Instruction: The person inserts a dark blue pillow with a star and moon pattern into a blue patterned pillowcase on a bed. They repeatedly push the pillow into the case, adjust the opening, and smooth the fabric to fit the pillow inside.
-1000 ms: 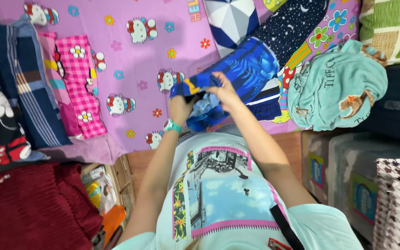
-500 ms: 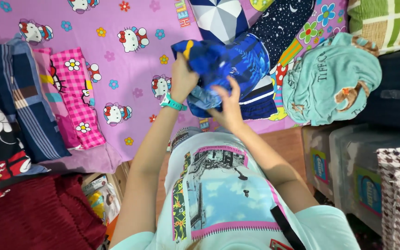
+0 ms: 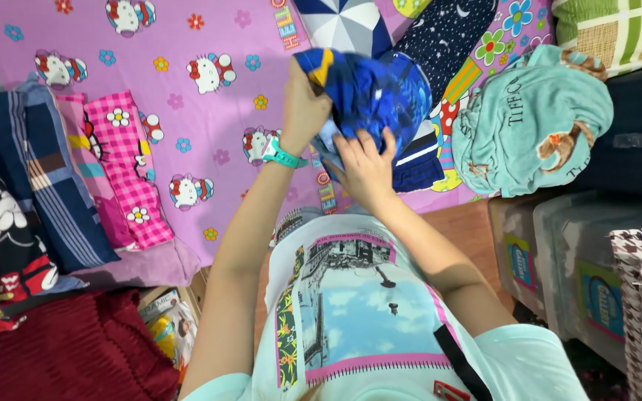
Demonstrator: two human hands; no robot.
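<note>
My left hand (image 3: 303, 104), with a teal watch on the wrist, grips the top edge of a blue patterned garment (image 3: 371, 95) and holds it raised over the bed. My right hand (image 3: 364, 165) presses against the lower part of the same garment, fingers spread on the cloth. Under the garment lies a pile of other clothes, among them a dark star-print piece (image 3: 447, 33) and a blue and white piece (image 3: 345, 21). The bed has a purple cartoon-cat sheet (image 3: 202, 111).
A crumpled teal towel (image 3: 533, 122) sits right of the pile. Folded pillows or covers, pink checked (image 3: 124, 163) and navy striped (image 3: 46, 174), lie at the left. Clear plastic storage boxes (image 3: 574, 260) stand at the lower right, a dark red blanket (image 3: 61, 349) at the lower left.
My left hand has lifted the blue garment up and away from me. My right hand has gone from pinching the cloth to pressing flat against its lower part.
</note>
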